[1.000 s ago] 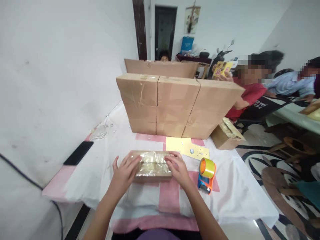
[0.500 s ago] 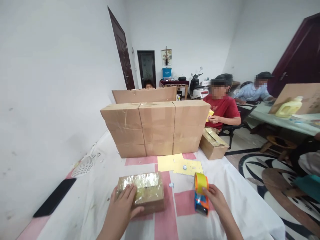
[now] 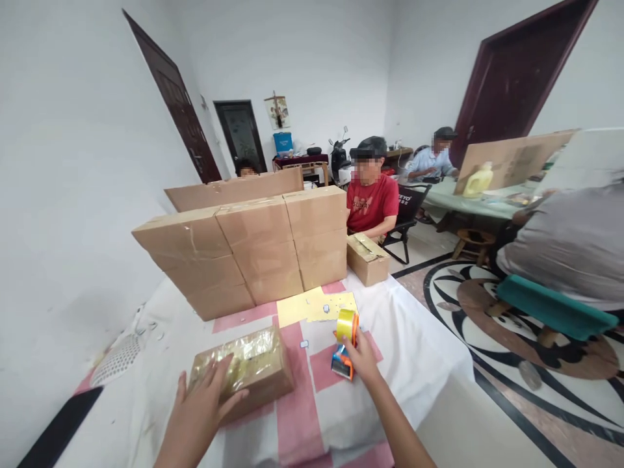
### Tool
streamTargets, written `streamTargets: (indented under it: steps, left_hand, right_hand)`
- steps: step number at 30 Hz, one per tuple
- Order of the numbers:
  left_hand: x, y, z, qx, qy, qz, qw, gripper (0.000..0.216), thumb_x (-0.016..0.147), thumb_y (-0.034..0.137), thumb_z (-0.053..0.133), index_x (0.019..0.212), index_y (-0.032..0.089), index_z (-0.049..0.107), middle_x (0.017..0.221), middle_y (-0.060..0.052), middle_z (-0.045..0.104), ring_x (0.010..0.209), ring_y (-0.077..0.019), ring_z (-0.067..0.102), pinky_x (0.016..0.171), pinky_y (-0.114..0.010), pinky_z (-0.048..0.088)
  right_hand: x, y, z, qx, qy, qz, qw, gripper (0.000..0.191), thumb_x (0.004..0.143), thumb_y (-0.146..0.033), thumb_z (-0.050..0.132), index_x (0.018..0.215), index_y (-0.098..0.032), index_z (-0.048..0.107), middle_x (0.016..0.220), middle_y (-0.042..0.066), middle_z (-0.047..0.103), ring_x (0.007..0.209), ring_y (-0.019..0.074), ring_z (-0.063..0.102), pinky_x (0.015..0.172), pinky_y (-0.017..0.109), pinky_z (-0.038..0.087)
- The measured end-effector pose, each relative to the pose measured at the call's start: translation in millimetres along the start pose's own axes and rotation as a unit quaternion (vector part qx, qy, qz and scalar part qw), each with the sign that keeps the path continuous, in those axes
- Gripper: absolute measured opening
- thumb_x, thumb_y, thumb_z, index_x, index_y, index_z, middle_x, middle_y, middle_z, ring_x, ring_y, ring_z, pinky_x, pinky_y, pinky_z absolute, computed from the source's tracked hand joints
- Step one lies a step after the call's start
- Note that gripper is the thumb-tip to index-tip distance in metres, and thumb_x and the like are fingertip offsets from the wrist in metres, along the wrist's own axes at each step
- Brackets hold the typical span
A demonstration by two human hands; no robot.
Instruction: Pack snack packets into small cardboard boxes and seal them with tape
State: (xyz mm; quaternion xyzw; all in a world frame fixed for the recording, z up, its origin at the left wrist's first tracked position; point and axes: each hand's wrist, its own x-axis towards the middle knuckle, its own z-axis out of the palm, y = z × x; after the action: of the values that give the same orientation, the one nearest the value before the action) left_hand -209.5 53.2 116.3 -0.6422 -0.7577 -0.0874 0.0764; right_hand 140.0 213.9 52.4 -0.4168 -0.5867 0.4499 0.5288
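Note:
A small cardboard box [image 3: 266, 364] lies on the cloth-covered table, its top sealed with shiny tape. My left hand [image 3: 205, 390] rests on the left part of that box, fingers spread. To the right, my right hand [image 3: 361, 356] grips a tape dispenser [image 3: 342, 364] in orange and blue, loaded with a yellowish roll. The dispenser is apart from the box; whether its lower end touches the table I cannot tell. Just beyond it lies yellow paper [image 3: 297, 309] with small scraps on it.
Stacked cardboard boxes [image 3: 266, 253] form a wall across the table's far side. Another taped box [image 3: 368, 260] sits at their right end. A black flat object [image 3: 61, 429] and a white perforated piece [image 3: 117, 359] lie at left. A person in red [image 3: 373, 201] sits beyond; others sit further right.
My view has swung right, so the table appears further left. The dispenser in my right hand is nearer the yellow paper. The seated person's yellow item is out of sight.

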Motion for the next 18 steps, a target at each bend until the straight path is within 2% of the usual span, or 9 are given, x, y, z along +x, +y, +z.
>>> streamTargets:
  steps: [2,4,7,10,12,14,16,18]
  left_hand:
    - [-1.2,21.0,-0.4,-0.046,0.057,0.021,0.997,0.051,0.092,0.059,0.053,0.127,0.027,0.071,0.130,-0.015,0.069,0.126,-0.0373,0.061,0.110,-0.059,0.043]
    - [-4.0,55.0,7.5,-0.129,0.062,0.067,0.987,0.045,0.093,0.057,0.053,0.121,0.030,0.074,0.125,-0.014,0.069,0.118,-0.0338,0.064,0.101,-0.051,0.053]
    - [-11.9,113.9,31.2,-0.283,0.002,0.125,0.951,0.043,0.096,0.056,0.049,0.120,0.032,0.076,0.126,-0.013,0.066,0.120,-0.0318,0.062,0.104,-0.050,0.054]
    - [-21.1,155.8,51.4,-0.410,-0.051,0.107,0.904,0.050,0.098,0.059,0.041,0.101,0.030,0.081,0.127,-0.013,0.063,0.122,-0.0312,0.062,0.107,-0.047,0.054]
    - [-26.4,169.9,55.2,-0.471,-0.062,0.078,0.877,0.056,0.097,0.064,0.039,0.089,0.028,0.081,0.119,-0.014,0.064,0.119,-0.0307,0.063,0.105,-0.043,0.054]
    - [-30.5,176.4,51.4,-0.513,-0.060,0.056,0.854,0.061,0.095,0.070,0.038,0.081,0.027,0.079,0.106,-0.013,0.066,0.111,-0.0313,0.065,0.099,-0.042,0.056]
    - [-32.9,179.1,44.1,-0.545,-0.072,0.040,0.834,0.063,0.092,0.074,0.041,0.075,0.025,0.076,0.094,-0.012,0.067,0.100,-0.0308,0.067,0.091,-0.042,0.057]
    - [-33.3,179.5,38.2,-0.570,-0.101,0.020,0.815,0.067,0.088,0.078,0.044,0.072,0.021,0.074,0.079,-0.009,0.067,0.082,-0.0269,0.066,0.079,-0.037,0.057]
  right_hand:
    - [-15.3,-12.2,10.4,0.039,0.006,-0.010,0.999,0.046,0.093,-0.058,0.058,0.116,-0.020,0.064,0.108,0.014,0.077,0.103,0.0314,0.074,0.090,0.043,0.058]
    - [-35.7,-25.5,22.3,0.063,-0.002,-0.024,0.998,0.045,0.094,-0.059,0.056,0.118,-0.022,0.063,0.106,0.012,0.077,0.098,0.0301,0.074,0.087,0.042,0.059]
    - [-64.6,-44.3,37.2,0.062,-0.039,-0.055,0.996,0.044,0.098,-0.060,0.049,0.116,-0.023,0.064,0.100,0.009,0.075,0.090,0.0277,0.072,0.080,0.039,0.058]
    - [-76.9,-56.9,41.0,-0.002,-0.051,-0.108,0.993,0.043,0.103,-0.055,0.038,0.103,-0.024,0.068,0.094,0.008,0.072,0.086,0.0260,0.067,0.081,0.039,0.054]
    - [-71.6,-59.8,37.1,-0.039,-0.049,-0.148,0.987,0.047,0.105,-0.053,0.033,0.091,-0.023,0.067,0.087,0.008,0.070,0.080,0.0246,0.064,0.079,0.038,0.051]
    - [-56.7,-59.2,30.8,-0.045,-0.022,-0.162,0.985,0.052,0.103,-0.058,0.034,0.078,-0.022,0.063,0.076,0.007,0.065,0.071,0.0225,0.059,0.072,0.036,0.048]
    - [-37.0,-58.5,25.3,-0.036,0.043,-0.145,0.988,0.056,0.100,-0.065,0.036,0.069,-0.023,0.055,0.065,0.003,0.057,0.061,0.0193,0.052,0.064,0.033,0.044]
    - [-19.2,-61.5,23.7,-0.026,0.116,-0.113,0.986,0.057,0.101,-0.067,0.033,0.068,-0.024,0.051,0.062,0.000,0.051,0.058,0.0171,0.046,0.060,0.031,0.041]
